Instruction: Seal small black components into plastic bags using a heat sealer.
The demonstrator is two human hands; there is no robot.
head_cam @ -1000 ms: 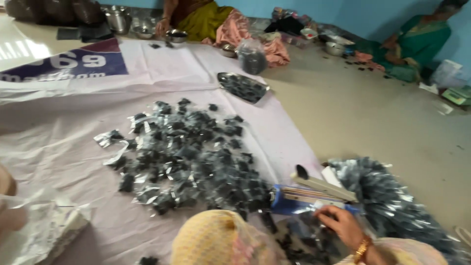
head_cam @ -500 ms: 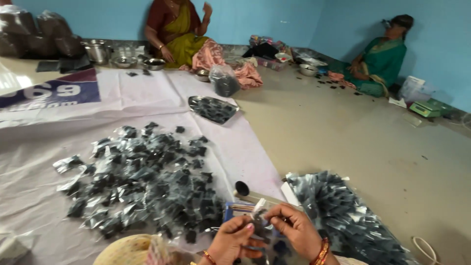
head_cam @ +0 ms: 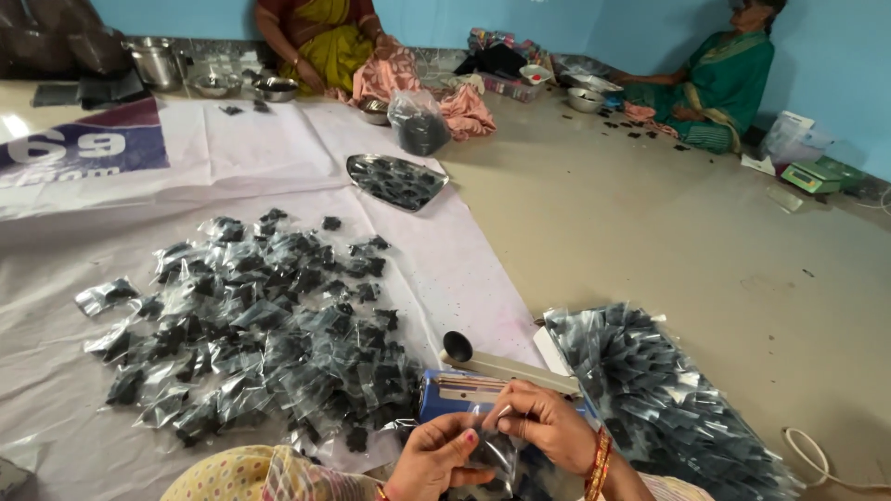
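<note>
Both my hands hold one small clear pouch (head_cam: 489,452) with dark pieces inside, at the bottom middle of the head view. My left hand (head_cam: 436,457) pinches its left side and my right hand (head_cam: 546,427) grips its top right. Just beyond them sits a blue heat sealer (head_cam: 452,393) with its cream arm (head_cam: 509,366) raised. A wide spread of filled pouches (head_cam: 255,320) lies on the white sheet (head_cam: 232,167) to the left. A heap of pouches (head_cam: 654,394) lies to the right of my hands.
A steel tray (head_cam: 396,180) with dark pieces and a filled plastic bag (head_cam: 419,122) lie farther off. Two people sit by the blue wall, one in yellow (head_cam: 325,42), one in green (head_cam: 719,74). Steel pots (head_cam: 158,63), a green scale (head_cam: 812,176), a white cable (head_cam: 817,455).
The view has swung down and to the right. My hands have come together on a pouch in front of the sealer, a little lower in the view than half a second ago.
</note>
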